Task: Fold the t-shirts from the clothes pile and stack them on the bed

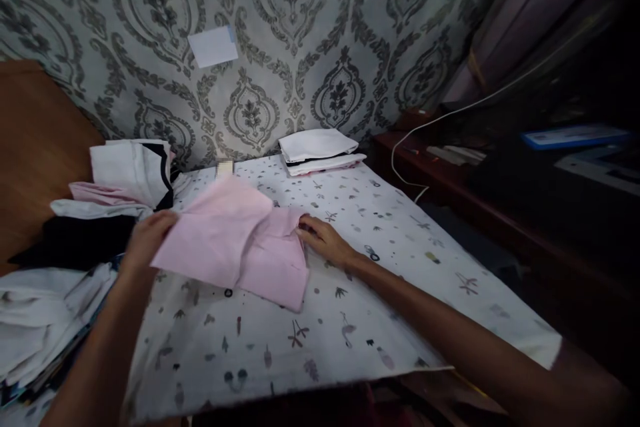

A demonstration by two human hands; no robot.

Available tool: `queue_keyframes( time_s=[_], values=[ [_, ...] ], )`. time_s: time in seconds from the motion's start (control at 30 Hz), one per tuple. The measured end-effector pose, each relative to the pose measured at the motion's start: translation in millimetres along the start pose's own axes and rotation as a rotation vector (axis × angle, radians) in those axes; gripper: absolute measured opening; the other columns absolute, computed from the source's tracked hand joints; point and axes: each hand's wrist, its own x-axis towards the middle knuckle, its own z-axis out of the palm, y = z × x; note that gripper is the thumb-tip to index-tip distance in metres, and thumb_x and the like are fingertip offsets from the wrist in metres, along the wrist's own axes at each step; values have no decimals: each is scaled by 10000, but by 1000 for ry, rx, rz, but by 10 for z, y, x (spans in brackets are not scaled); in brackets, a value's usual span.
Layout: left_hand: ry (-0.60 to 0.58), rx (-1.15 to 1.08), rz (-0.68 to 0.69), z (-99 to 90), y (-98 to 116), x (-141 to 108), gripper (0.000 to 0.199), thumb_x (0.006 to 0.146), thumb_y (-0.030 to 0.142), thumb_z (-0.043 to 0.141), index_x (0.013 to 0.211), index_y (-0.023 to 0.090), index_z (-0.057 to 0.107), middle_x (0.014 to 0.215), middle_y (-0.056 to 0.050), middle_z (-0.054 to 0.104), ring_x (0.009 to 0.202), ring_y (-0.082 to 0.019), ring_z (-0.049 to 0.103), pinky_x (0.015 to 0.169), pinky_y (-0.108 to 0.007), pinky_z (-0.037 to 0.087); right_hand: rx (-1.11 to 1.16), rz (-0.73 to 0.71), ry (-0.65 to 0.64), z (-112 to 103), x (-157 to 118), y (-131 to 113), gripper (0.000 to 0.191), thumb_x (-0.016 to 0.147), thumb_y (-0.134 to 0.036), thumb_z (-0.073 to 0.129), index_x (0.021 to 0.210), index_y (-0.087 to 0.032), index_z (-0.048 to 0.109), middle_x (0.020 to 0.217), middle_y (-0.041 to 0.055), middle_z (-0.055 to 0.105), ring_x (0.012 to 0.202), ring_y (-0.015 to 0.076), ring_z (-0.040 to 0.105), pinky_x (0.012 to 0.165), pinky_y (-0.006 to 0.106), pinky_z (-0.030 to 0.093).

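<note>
A pale pink garment (225, 247), partly folded over itself, is stretched between my hands above the printed white cloth (280, 367) covering the table. My left hand (153, 230) is closed on its left edge, with the fingertips partly hidden. At the upper right corner, my right hand (323, 238) pinches the fabric between thumb and fingers. The near edge of the garment hangs loose, and I cannot tell its exact kind.
Folded white clothes (320, 147) are stacked at the table's back. Pink, white and black clothes (125, 177) pile up at left, with a crumpled white garment (45, 320) nearer. A white cable (395, 153) runs along the right, over a dark red surface (445, 177).
</note>
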Motion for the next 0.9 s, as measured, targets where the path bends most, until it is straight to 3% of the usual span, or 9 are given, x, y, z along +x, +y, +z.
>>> queue_keyframes(
  time_s=[0.07,0.13,0.23,0.33,0.43,0.53,0.67,0.8,0.9],
  values=[
    [204,94,-13,-497,-156,128,264,551,368,690,740,202,611,647,18,549,579,-138,474,499,-226,359,-21,23,1,9,10,-16,322,967,-475,464,991,-199,628,968,70,658,881,226,597,812,374,477],
    [325,223,113,-874,-336,134,260,613,387,687,803,230,606,727,-8,578,645,-175,521,538,-256,411,-54,47,4,40,15,-38,316,940,-485,510,997,-200,634,967,73,661,887,233,589,814,382,475],
    [325,435,302,-1093,-536,-9,242,698,461,649,817,253,615,768,-36,613,698,-220,562,575,-292,440,-125,66,3,139,4,-89,256,907,-439,563,997,-212,638,978,74,671,921,243,578,820,383,467],
    [89,570,401,-927,-624,-194,237,754,485,597,801,255,630,803,-42,656,724,-233,599,621,-315,472,-208,71,12,271,-14,-138,141,888,-337,541,874,-217,615,880,62,655,862,236,566,782,373,452],
    [-144,728,428,-577,-670,-332,281,846,490,509,848,231,620,860,-58,664,798,-243,621,717,-347,496,-187,93,61,380,-18,-176,132,905,-302,466,849,-224,557,814,42,635,769,217,571,732,353,442],
    [-290,993,398,-270,-687,-415,334,890,512,494,955,206,610,997,-100,647,978,-293,605,793,-389,490,-102,127,123,438,-8,-234,167,959,-342,380,867,-242,478,748,16,618,692,204,578,678,337,442],
    [-320,1199,305,-133,-637,-411,238,901,395,503,967,186,595,1079,-138,620,1059,-321,577,749,-377,469,-147,155,118,466,-31,-368,175,987,-379,352,912,-252,446,795,19,622,704,204,586,662,335,459],
    [-337,1030,265,-210,-594,-330,176,883,354,522,793,214,581,920,-90,629,879,-271,610,709,-367,432,-388,60,40,528,-154,-483,244,931,-356,499,1134,-220,508,1035,101,620,872,250,593,676,354,482],
    [-304,899,254,-217,-610,-292,214,804,390,621,680,229,554,812,-65,606,790,-276,601,692,-387,427,-558,-45,32,627,-278,-506,352,902,-247,524,1252,-208,512,1068,132,601,893,268,574,648,357,478]
  ],
)
